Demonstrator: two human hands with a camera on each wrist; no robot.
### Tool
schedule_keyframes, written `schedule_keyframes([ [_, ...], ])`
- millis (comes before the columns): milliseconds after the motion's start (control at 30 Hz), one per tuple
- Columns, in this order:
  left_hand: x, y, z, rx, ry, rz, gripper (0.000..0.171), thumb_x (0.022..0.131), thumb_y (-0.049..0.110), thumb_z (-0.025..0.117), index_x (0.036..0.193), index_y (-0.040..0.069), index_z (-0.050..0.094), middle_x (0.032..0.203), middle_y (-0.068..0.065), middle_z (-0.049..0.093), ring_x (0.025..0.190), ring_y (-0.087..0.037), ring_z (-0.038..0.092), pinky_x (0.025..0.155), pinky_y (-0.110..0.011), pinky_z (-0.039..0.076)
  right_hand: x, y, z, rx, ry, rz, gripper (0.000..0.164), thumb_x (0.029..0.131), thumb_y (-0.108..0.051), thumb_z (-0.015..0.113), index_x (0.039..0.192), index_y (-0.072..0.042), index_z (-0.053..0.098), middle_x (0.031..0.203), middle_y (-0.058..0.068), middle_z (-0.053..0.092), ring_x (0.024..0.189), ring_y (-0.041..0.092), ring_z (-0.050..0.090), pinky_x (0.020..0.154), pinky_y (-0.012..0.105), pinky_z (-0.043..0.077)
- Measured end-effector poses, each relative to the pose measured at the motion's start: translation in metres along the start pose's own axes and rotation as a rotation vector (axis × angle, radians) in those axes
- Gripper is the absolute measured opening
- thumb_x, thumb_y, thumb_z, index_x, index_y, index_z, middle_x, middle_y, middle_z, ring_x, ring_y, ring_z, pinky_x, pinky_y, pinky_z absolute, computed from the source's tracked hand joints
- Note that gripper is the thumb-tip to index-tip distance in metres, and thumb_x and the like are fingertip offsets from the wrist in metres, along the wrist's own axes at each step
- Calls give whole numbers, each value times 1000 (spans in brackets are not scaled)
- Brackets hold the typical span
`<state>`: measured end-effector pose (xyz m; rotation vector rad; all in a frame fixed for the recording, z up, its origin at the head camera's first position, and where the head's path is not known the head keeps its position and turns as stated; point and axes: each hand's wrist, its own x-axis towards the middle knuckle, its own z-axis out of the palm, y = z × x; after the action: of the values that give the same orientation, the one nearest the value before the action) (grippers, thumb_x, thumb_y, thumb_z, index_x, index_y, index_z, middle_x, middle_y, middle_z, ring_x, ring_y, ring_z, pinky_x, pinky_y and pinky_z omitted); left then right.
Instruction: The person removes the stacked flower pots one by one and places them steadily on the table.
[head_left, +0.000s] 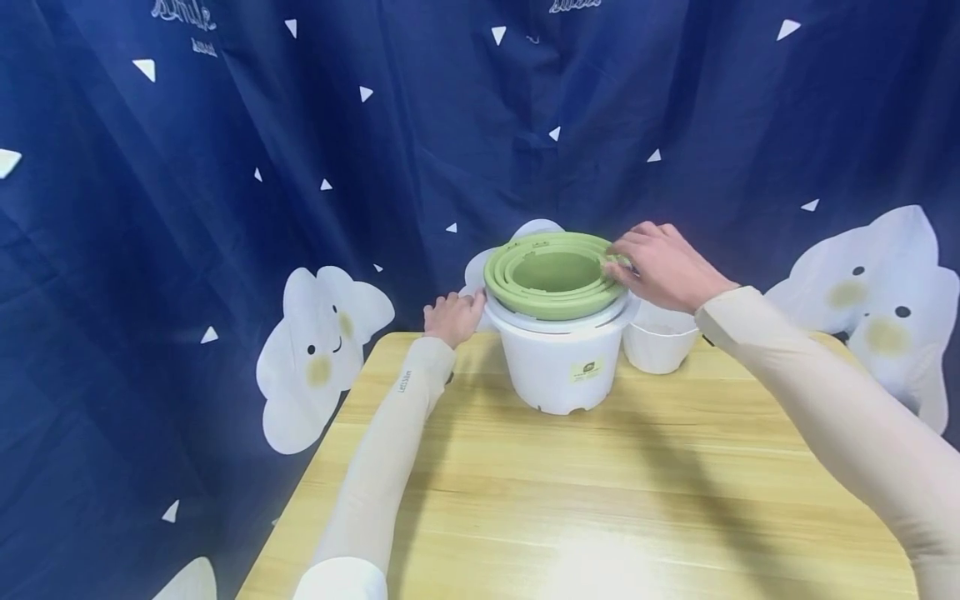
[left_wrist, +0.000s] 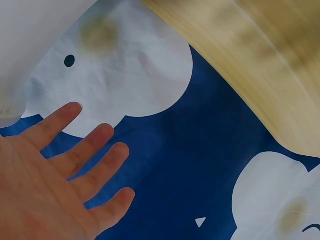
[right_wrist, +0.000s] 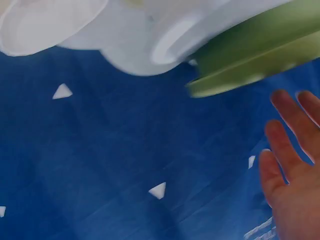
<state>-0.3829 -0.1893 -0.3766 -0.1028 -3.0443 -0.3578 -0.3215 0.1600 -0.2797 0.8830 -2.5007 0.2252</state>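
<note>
Nested green plastic pots (head_left: 555, 304) sit in the mouth of a white pot (head_left: 551, 367), their rims stepped one inside another. My right hand (head_left: 663, 262) is over the right side of the green rims, fingertips right at the edge. In the right wrist view its fingers (right_wrist: 286, 145) are spread below the green rim (right_wrist: 225, 89), with a gap showing between. On the other side, my left hand (head_left: 454, 318) is beside the white pot's upper wall. The left wrist view shows that hand's fingers (left_wrist: 102, 170) loosely extended, holding nothing.
A smaller white pot (head_left: 660, 337) stands behind and right of the stack. Everything rests near the back edge of a light wooden table (head_left: 480, 500). A dark blue curtain (head_left: 420, 108) with white clouds and triangles hangs close behind and along the left.
</note>
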Motion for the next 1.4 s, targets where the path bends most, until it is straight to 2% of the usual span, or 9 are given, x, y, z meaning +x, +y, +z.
schedule_keyframes([
  [133,1,0,1,5,-8,3,83,103,61,1,146,17,57,148,-17,54,137,-42,46,113,-64,33,12,-19,5,31,-152,-7,41,107,-42,54,124,-8,71,127,11,73,127,34,54,105,54,37],
  [233,1,0,0,13,-6,10,82,104,60,1,147,18,56,149,-18,52,138,-42,45,113,-64,32,17,-30,12,53,-224,-13,45,107,-47,50,122,-10,70,126,8,72,130,34,53,106,57,36],
  [533,-3,0,-3,22,27,31,74,106,56,4,148,19,53,150,-19,49,140,-43,40,114,-63,29,21,-37,25,76,-329,13,49,109,-52,39,117,-17,71,128,8,72,137,36,55,116,67,27],
  [700,-3,0,-4,15,40,24,73,107,55,6,148,18,53,150,-18,50,140,-43,41,114,-64,29,21,-37,26,82,-327,16,50,110,-51,38,118,-15,72,122,9,74,130,35,62,116,67,28],
  [1067,-5,0,-1,-5,7,10,77,106,59,4,151,18,50,153,-18,50,140,-42,43,115,-64,30,18,-40,26,98,-294,43,43,107,-53,45,97,-15,63,97,2,66,111,31,62,111,61,32],
  [1267,-5,1,-3,-1,8,8,79,105,61,2,153,18,48,154,-18,50,140,-42,44,115,-64,31,18,-44,23,145,-214,51,32,104,-44,59,107,-11,60,101,4,68,107,29,61,111,56,33],
  [1400,-4,0,-1,13,4,0,84,103,63,-2,153,18,48,154,-17,51,140,-42,45,115,-63,31,16,-50,22,177,-159,43,32,101,-37,65,117,-10,59,113,9,71,112,30,60,109,56,33],
])
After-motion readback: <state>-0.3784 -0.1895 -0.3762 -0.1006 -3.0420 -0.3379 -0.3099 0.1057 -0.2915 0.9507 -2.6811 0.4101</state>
